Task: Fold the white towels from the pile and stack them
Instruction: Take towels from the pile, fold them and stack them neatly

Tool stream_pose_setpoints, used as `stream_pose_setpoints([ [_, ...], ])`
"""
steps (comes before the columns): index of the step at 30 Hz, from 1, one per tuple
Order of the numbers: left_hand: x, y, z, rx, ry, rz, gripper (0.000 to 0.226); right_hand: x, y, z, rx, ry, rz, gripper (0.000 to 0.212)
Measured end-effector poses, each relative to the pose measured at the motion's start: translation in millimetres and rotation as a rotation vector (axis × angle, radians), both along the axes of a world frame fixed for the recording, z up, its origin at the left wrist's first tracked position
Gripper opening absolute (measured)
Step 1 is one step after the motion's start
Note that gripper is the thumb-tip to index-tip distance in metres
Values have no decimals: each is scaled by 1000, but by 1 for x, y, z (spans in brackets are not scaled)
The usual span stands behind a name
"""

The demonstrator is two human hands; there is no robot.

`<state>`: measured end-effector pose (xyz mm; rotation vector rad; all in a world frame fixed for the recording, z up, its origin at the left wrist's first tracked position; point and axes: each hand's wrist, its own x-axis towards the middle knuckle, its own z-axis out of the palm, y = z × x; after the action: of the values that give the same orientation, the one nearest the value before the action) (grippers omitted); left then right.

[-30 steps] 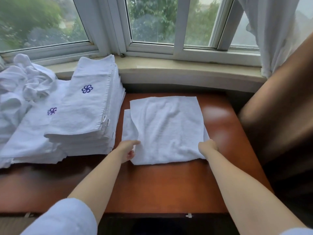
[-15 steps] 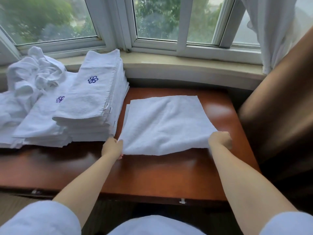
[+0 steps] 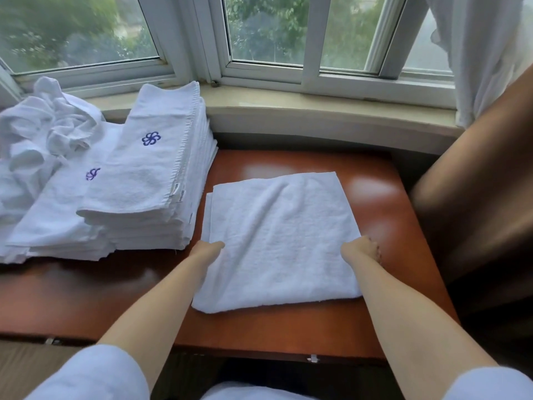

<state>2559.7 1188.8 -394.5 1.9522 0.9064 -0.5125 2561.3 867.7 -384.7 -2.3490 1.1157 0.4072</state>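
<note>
On the glossy reddish-brown wooden counter lies a folded white terry towel, its side edges gripped by the left hand and right hand, fingers tucked underneath.

I see one white towel lying flat in the middle of the frame, folded over with a second layer peeking out along its left edge. To its left, the folded stack stands tall, a purple flower emblem on its top towel. A lower stack sits at that one's left, also with an emblem. The unfolded pile lies crumpled in the upper left.
</note>
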Motion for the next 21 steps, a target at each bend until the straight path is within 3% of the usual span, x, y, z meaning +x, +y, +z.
stream_pose_setpoints([
  [5,57,-2,5,-80,-94,49,65,44,10,0,63,-75,48,49],
  [10,117,-2,3,-220,-211,136,39,96,10,-3,110,-106,13,51],
  [16,182,-1,-13,-35,-294,229,68,167,4,-14,154,-239,-74,44],
  [19,195,-3,-28,83,-292,216,59,197,9,-23,142,-359,-111,44],
  [21,197,-5,-38,172,-332,191,37,208,16,-32,120,-388,-100,31],
])
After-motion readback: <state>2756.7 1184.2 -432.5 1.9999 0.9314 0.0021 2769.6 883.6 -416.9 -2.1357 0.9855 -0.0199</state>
